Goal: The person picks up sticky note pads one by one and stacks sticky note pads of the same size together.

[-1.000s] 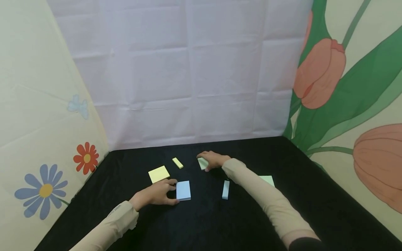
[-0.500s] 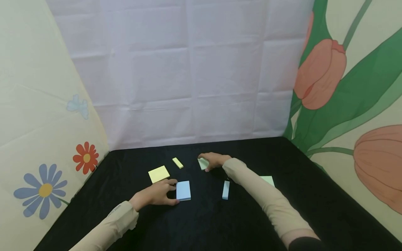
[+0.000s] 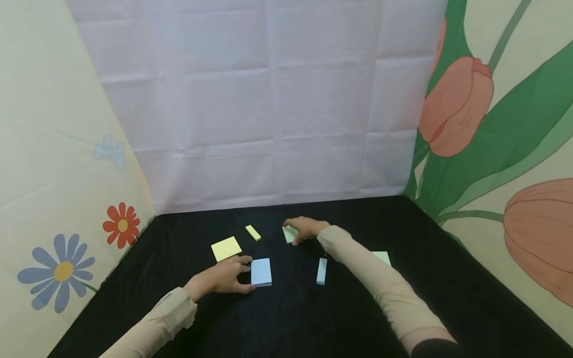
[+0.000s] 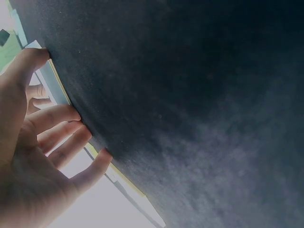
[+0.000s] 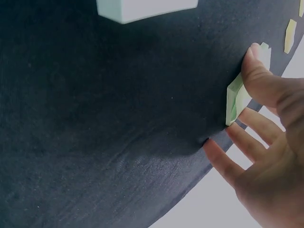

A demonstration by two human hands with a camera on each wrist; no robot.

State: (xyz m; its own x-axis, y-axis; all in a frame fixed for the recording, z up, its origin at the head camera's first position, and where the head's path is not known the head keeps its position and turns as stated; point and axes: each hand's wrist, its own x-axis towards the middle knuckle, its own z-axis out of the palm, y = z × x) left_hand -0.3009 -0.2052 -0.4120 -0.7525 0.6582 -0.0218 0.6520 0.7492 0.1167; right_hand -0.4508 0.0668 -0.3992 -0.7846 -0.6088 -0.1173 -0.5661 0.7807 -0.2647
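In the head view, a blue sticky note pad [image 3: 261, 272] lies flat on the black cloth. My left hand [image 3: 226, 275] holds it at its left edge, thumb at the near corner and index finger at the far corner; the left wrist view shows the same hand [image 4: 42, 123] along the pad's side [image 4: 54, 83]. Farther back, a small light green sticky note pad [image 3: 290, 233] is between the thumb and fingers of my right hand [image 3: 308, 227]. In the right wrist view the thumb of that hand [image 5: 270, 123] presses one end of the green pad [image 5: 232, 99].
Behind my left hand lie a yellow pad [image 3: 226, 248] and a narrow yellow pad [image 3: 253, 232]. A narrow blue pad [image 3: 321, 271] stands left of my right forearm, which partly covers a larger pale green pad [image 3: 381, 257]. A white sheet hangs behind the black cloth [image 3: 286, 318].
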